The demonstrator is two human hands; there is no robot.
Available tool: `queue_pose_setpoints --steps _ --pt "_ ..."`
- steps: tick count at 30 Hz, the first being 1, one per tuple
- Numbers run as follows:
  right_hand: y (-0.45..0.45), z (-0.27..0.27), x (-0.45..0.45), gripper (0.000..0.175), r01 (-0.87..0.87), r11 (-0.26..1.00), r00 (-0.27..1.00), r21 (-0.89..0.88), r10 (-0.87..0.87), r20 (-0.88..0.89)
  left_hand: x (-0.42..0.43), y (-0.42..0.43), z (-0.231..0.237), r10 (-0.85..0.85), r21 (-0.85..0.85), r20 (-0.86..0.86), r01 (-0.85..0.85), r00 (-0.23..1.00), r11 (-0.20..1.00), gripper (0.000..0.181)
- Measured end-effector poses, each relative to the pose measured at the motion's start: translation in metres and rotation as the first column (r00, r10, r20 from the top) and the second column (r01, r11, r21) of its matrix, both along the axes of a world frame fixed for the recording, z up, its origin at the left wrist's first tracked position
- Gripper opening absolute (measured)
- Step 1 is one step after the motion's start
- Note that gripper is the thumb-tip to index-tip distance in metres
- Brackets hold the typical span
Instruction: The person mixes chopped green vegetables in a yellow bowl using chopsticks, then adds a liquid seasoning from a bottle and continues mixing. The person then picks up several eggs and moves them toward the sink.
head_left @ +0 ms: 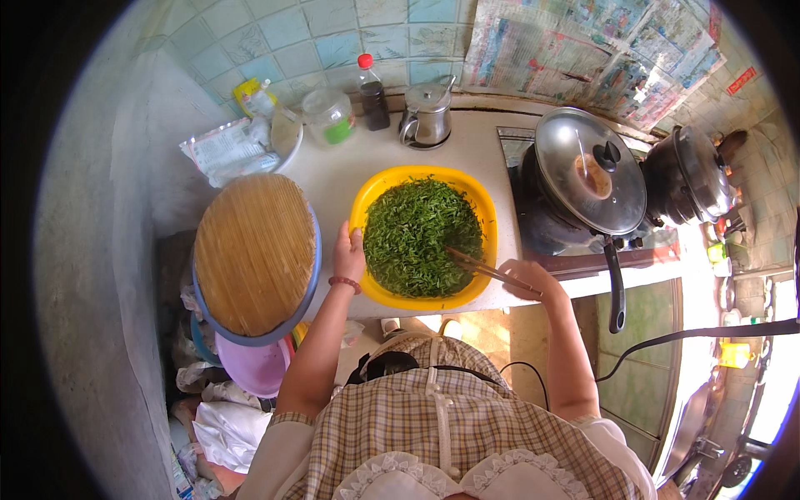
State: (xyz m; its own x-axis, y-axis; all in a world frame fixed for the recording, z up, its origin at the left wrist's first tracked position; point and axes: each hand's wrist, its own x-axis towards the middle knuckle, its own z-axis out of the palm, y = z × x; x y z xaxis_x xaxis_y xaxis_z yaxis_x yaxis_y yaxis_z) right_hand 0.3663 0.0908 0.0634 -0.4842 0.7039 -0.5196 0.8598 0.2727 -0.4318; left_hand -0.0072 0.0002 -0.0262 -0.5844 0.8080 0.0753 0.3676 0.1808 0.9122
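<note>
A yellow plastic basin (486, 206) stands at the counter's front edge, filled with chopped green leaves (412, 231). My left hand (349, 255) grips the basin's left rim, thumb up over the edge. In my right hand (524, 280) is a pair of chopsticks (478, 265), slanting down to the left with their tips among the leaves. Around those tips, on the basin's right side, the leaves part and a darker patch shows. How deep the tips reach is hidden.
To the left, a round wooden cutting board (253, 250) rests on a blue basin (315, 275). A lidded pan (587, 175) on the stove has its handle jutting forward. Behind stand a metal pot (427, 115), a dark sauce bottle (374, 100) and a clear jar (328, 119).
</note>
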Motion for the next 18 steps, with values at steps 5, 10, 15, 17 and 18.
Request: queue_pose_setpoints --steps 5,10,15,17,18 --pt "-0.059 0.029 -0.017 0.056 0.237 0.935 0.75 0.264 -0.004 -0.661 -0.001 -0.002 -0.001 -0.003 -0.05 0.014 0.004 1.0 0.999 0.042" --pt "-0.04 0.052 -0.074 0.012 0.122 0.921 0.669 0.371 0.2 -0.716 0.001 -0.001 0.006 -0.001 -0.042 -0.016 0.0 1.0 0.999 0.04" --pt "-0.016 0.082 -0.076 0.019 0.241 0.913 0.714 0.329 0.063 -0.698 0.005 -0.008 0.013 -0.005 -0.039 -0.024 0.004 1.0 0.999 0.036" --pt "0.002 0.081 -0.07 0.02 0.307 0.898 0.68 0.316 0.025 -0.733 0.008 -0.009 0.013 -0.002 0.012 0.024 0.002 1.0 1.0 0.034" --pt "0.012 0.076 -0.068 0.02 0.312 0.889 0.644 0.335 0.061 -0.763 0.009 -0.01 0.012 0.002 0.003 0.047 -0.002 0.999 1.0 0.033"
